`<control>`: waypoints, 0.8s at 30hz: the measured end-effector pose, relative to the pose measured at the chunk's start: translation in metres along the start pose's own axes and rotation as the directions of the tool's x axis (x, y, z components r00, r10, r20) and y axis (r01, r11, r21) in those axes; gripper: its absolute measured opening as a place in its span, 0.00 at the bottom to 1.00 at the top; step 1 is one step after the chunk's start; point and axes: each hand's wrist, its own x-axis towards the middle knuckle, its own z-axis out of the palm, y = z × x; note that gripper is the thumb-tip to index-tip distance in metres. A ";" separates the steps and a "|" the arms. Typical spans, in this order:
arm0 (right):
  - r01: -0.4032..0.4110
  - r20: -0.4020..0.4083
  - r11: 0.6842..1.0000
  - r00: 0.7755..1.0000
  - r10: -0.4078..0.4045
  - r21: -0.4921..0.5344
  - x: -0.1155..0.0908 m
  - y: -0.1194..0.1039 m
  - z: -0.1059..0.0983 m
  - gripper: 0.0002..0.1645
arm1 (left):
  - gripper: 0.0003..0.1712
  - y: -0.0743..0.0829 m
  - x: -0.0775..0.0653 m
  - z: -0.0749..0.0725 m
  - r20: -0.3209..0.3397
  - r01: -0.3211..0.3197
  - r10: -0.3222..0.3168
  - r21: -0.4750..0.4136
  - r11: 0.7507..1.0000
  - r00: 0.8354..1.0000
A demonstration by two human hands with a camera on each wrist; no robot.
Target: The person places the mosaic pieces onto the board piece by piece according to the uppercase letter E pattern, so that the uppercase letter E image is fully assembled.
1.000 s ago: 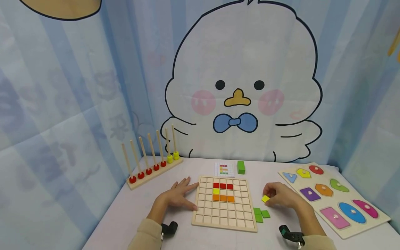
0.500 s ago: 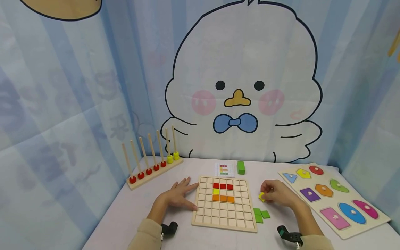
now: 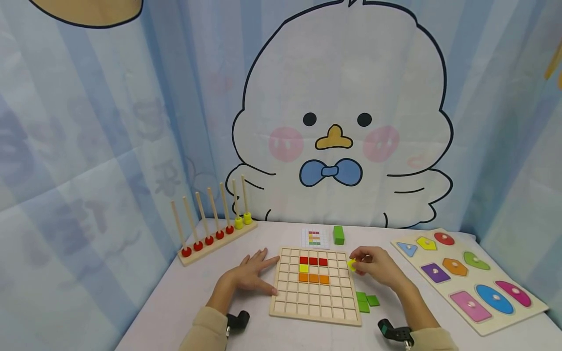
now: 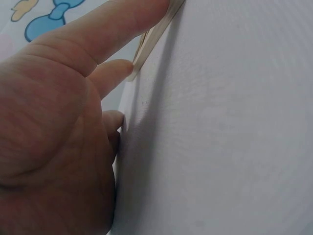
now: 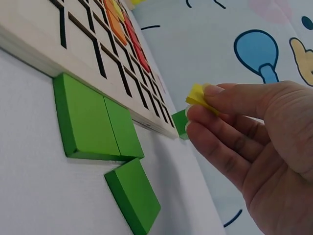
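Note:
My right hand [image 3: 378,265] pinches a yellow square tile [image 5: 196,95] between thumb and fingers, at the right edge of the wooden grid board [image 3: 314,310]. On the board lie a row of red tiles [image 3: 313,261], one yellow tile [image 3: 304,268] and, below it, a row of orange tiles [image 3: 313,278]. My left hand [image 3: 250,274] lies with spread fingers at the board's left edge; its thumb and index finger touch that edge, as the left wrist view also shows. Several green tiles [image 5: 88,117] lie beside the board's lower right side, under my right forearm's left.
Behind the board are a pattern card [image 3: 314,238] and a green block [image 3: 338,235]. A bead rack with upright pegs [image 3: 219,243] stands at the back left. A knobbed shape puzzle board [image 3: 476,278] lies at the right. A printed curtain closes off the back.
My right hand has moved left and a little away from me, carrying the yellow tile from the table on the right to the board's right edge. The left hand stays in place.

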 end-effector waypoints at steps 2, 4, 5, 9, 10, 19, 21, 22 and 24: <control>-0.004 -0.006 1.000 1.000 0.004 0.009 0.001 -0.002 0.002 0.12 | 0.58 0.000 0.000 0.000 -0.003 -0.001 0.001 -0.004 1.000 1.000; -0.004 -0.008 1.000 1.000 0.004 0.016 0.001 -0.004 0.003 0.13 | 0.58 0.000 0.000 0.000 -0.004 -0.002 0.002 -0.006 1.000 1.000; -0.003 -0.008 1.000 1.000 0.003 0.020 0.001 -0.005 0.004 0.14 | 0.58 0.001 0.000 -0.001 -0.004 -0.002 0.002 -0.005 1.000 1.000; -0.002 -0.010 0.999 1.000 0.002 0.033 0.002 -0.008 0.006 0.15 | 0.58 0.000 0.000 -0.001 -0.002 -0.001 0.001 -0.005 1.000 1.000; -0.005 -0.011 0.999 1.000 0.005 0.035 0.003 -0.009 0.007 0.16 | 0.58 0.000 0.000 -0.001 -0.002 -0.001 0.001 -0.006 1.000 1.000; 0.006 0.007 0.998 1.000 -0.007 0.067 0.007 -0.015 0.016 0.16 | 0.58 -0.001 0.000 -0.001 -0.001 -0.007 0.007 -0.011 1.000 1.000; 0.025 0.018 0.997 0.999 -0.026 0.068 0.007 -0.016 0.018 0.16 | 0.59 0.000 0.000 -0.001 0.001 -0.007 0.007 -0.014 1.000 1.000; 0.037 0.022 0.997 0.999 -0.039 0.064 0.008 -0.017 0.020 0.15 | 0.59 0.000 0.000 -0.001 0.000 -0.008 0.008 -0.017 1.000 1.000; 0.057 0.027 0.997 0.998 -0.059 0.056 0.008 -0.019 0.022 0.14 | 0.58 0.000 0.000 -0.001 0.000 -0.008 0.008 -0.019 1.000 1.000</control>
